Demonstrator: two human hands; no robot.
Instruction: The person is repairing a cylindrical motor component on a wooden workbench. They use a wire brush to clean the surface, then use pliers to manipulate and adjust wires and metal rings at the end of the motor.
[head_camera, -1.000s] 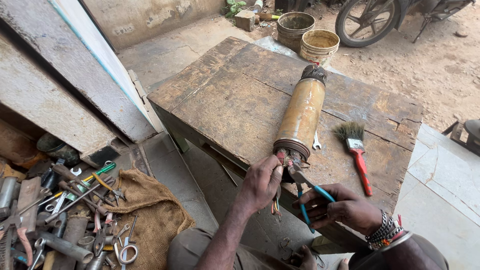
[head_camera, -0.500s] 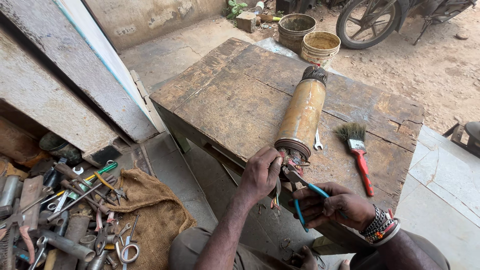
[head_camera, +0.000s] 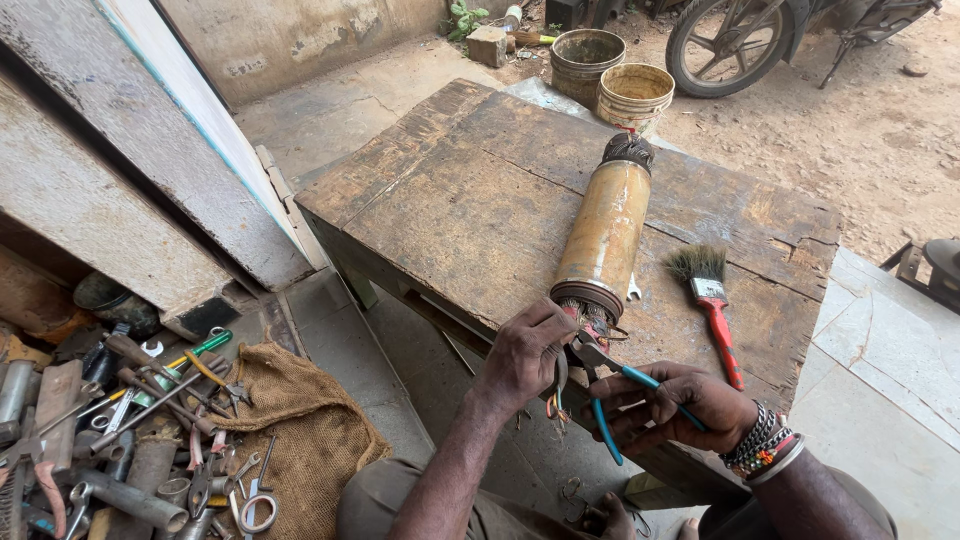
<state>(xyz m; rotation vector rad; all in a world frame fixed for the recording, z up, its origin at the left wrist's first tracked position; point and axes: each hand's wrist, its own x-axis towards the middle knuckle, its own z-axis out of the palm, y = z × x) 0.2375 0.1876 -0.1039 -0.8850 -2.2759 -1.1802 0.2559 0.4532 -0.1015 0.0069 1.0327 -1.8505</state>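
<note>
Head view. Cylinder (head_camera: 603, 232), tan and rusty, lies on the wooden table (head_camera: 470, 190), long axis running far to near, its near end at the table's near edge. Left hand (head_camera: 527, 352) wraps that near end, fingers curled together over the frayed wires there; what the fingertips pinch cannot be told. Right hand (head_camera: 672, 405), just right of it, fingers clamped on the blue handles of pliers (head_camera: 612, 380), whose nose points at the cylinder's near end. Bracelets on the right wrist. Paintbrush (head_camera: 710, 300) with a red handle lies on the table right of the cylinder. Small wrench (head_camera: 633, 290) sits between them. Tool pile (head_camera: 130, 420) and sacking (head_camera: 290, 420) on the ground, near left. Two buckets (head_camera: 612, 75) beyond the table's far edge.
</note>
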